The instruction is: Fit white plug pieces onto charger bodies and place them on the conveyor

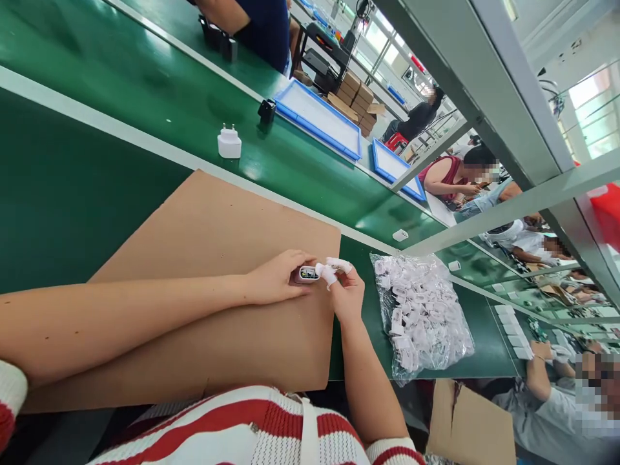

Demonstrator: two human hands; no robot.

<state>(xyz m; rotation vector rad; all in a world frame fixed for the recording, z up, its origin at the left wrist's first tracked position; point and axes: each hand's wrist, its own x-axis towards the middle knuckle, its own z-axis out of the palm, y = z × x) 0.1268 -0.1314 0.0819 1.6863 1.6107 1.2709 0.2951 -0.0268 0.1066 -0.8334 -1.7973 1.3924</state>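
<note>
My left hand (277, 278) is closed around a small white charger housing (304, 275) above the brown cardboard sheet. The housing's open end faces right, and a circuit board shows inside it. White finger cots cover the thumb and a fingertip of my right hand (349, 294), which pinches close beside that open end. Something small and pale seems to be between those fingertips, but I cannot make out what it is. To the right of my right hand lies a clear plastic bag (426, 310) full of white plastic charger parts.
The cardboard sheet (232, 232) lies on the green bench. Beyond a pale rail, a green conveyor belt (300, 174) carries a white plug charger (229, 143) and a black piece (266, 110). Blue-edged trays (320, 119) stand behind. A metal frame post crosses at right; co-workers sit further along.
</note>
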